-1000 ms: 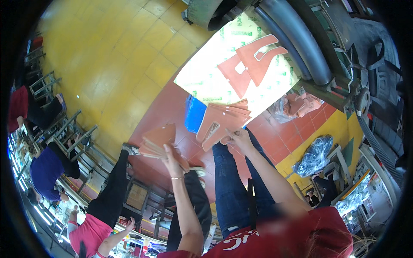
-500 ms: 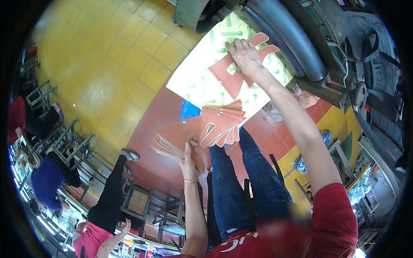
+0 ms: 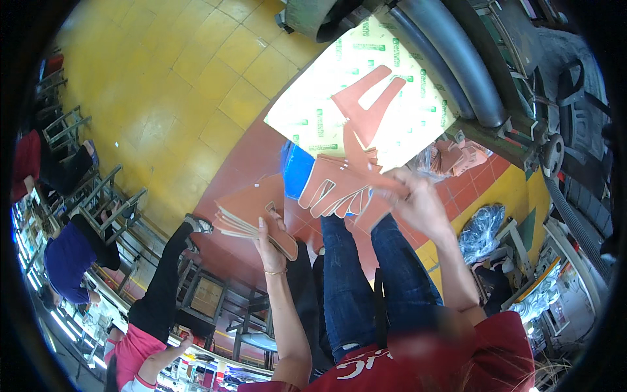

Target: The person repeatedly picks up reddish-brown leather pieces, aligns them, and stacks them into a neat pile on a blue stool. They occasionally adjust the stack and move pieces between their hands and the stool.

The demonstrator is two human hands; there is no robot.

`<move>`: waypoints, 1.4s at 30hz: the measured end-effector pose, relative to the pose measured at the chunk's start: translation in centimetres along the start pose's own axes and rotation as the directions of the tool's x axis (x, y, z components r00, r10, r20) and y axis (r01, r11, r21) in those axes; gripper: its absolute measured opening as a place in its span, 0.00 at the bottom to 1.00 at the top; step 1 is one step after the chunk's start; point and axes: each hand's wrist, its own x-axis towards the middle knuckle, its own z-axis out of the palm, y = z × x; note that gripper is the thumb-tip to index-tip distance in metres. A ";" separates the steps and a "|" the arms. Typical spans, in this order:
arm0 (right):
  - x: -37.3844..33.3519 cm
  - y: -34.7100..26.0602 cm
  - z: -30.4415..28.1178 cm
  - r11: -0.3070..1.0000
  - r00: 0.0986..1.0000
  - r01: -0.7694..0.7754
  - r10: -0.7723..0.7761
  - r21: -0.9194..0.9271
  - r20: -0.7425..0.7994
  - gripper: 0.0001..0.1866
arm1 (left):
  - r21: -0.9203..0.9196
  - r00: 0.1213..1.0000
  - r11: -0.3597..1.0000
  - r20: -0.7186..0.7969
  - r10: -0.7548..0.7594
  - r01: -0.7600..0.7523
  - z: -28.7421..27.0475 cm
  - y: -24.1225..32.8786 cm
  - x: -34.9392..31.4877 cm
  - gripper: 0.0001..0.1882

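My left hand grips a stack of flat brown cut pieces by its edge, held out over the red floor. My right hand is closed on the end of a fan of similar brown forked pieces that lies over my knees in blue jeans and a blue object. One more brown forked piece lies flat on a pale yellow sheet with green print just beyond the fan.
A grey machine with thick tubes stands past the sheet. Bags of brown pieces and a dark plastic bag sit to the right. Other people sit at metal racks on the left, on the yellow tiled floor.
My right hand reached up onto the pale sheet and the piece there, then came back down to the fan of pieces. My left hand kept holding its stack.
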 end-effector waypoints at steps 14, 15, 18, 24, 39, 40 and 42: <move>5.9 0.1 8.6 0.980 0.946 0.014 -0.078 0.198 0.315 0.20 | 0.263 0.876 0.936 0.363 -0.319 0.232 1.2 1.7 -0.9 0.18; 6.8 0.5 7.9 0.988 0.938 -0.001 -0.053 0.155 0.342 0.20 | 0.258 0.903 0.941 0.312 -0.295 0.218 1.2 1.6 -0.7 0.16; 12.7 2.4 5.5 0.777 0.915 0.227 -0.377 -0.587 -0.146 0.24 | 0.259 0.969 0.953 0.147 -0.197 0.155 0.9 1.2 -0.4 0.13; 21.8 6.1 2.6 0.436 0.950 0.259 -0.277 -0.862 0.146 0.24 | 0.184 0.967 0.982 0.236 -0.095 0.051 -0.3 1.9 0.1 0.21; 1.0 -6.8 4.7 0.895 0.913 0.012 -0.191 0.445 0.360 0.10 | -0.224 0.936 0.952 0.328 -0.125 0.206 -4.0 -0.4 3.1 0.51; 1.4 -6.8 6.4 0.806 0.912 -0.144 -0.118 0.574 0.393 0.11 | -0.325 0.919 0.896 0.348 -0.184 0.302 -3.4 -0.1 2.3 0.52; 2.5 -5.8 9.4 0.756 0.948 -0.167 -0.052 0.633 0.313 0.12 | -0.426 0.967 0.873 0.191 -0.172 0.239 -1.5 0.5 0.7 0.51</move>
